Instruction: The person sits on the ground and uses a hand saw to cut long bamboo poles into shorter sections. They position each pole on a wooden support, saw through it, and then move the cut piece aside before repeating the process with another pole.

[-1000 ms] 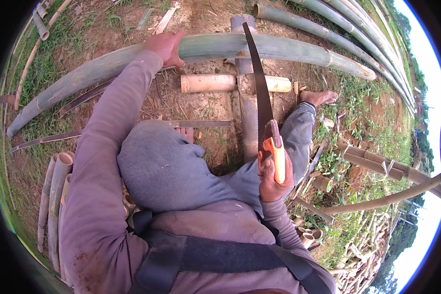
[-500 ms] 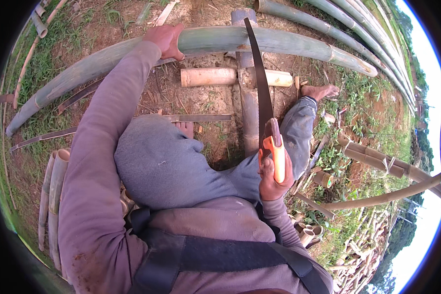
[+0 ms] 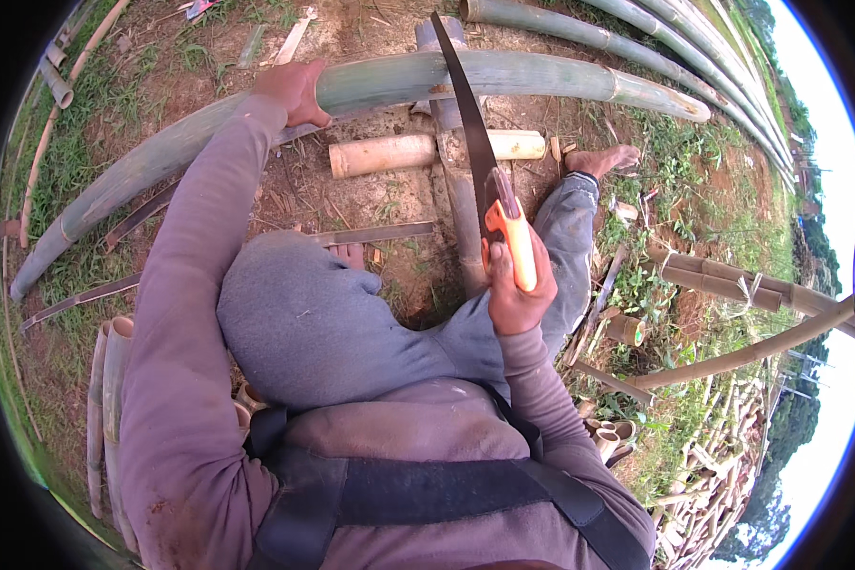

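Note:
A long green bamboo pole [image 3: 532, 76] lies crosswise in front of me, over an upright-running bamboo support [image 3: 463, 204]. My left hand [image 3: 294, 92] grips the pole left of that support, fingers wrapped over its far side. In my right hand [image 3: 522, 294] is a handsaw [image 3: 475, 128], held by its orange handle. The dark blade points away from me and crosses the pole above the support. Whether its teeth touch the bamboo I cannot tell. Just nearer than the pole, a short pale bamboo piece [image 3: 385, 155] lies across the support.
Several bamboo poles [image 3: 579, 40] lie at the far right. Bamboo rails [image 3: 722, 282] tied with string stand on the right, above a heap of cut bamboo [image 3: 708, 475]. Cut tubes [image 3: 114, 380] are at my left. My bare foot [image 3: 603, 160] rests near the short piece.
My right hand and the saw have moved slightly left and farther from my body. My left hand keeps its hold on the pole. The whole view has shifted a little.

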Demonstrator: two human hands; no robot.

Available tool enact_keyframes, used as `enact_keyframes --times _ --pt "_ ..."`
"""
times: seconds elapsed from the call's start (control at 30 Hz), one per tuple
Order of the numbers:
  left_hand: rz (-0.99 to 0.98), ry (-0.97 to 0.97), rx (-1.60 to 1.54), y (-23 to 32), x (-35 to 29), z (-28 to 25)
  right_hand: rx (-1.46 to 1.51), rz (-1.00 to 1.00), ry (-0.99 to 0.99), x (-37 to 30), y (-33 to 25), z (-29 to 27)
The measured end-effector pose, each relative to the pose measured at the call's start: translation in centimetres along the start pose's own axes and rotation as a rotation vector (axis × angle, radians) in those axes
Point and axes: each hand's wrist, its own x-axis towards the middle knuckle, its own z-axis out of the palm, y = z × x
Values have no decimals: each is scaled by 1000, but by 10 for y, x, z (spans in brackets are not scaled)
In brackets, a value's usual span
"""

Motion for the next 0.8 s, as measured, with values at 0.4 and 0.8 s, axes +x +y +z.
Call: enact_keyframes --times 0.4,0.8 --pt "17 36 -17 9 13 4 107 50 2 137 16 62" --pt "-13 17 -23 2 0 4 85 174 -6 15 17 5"
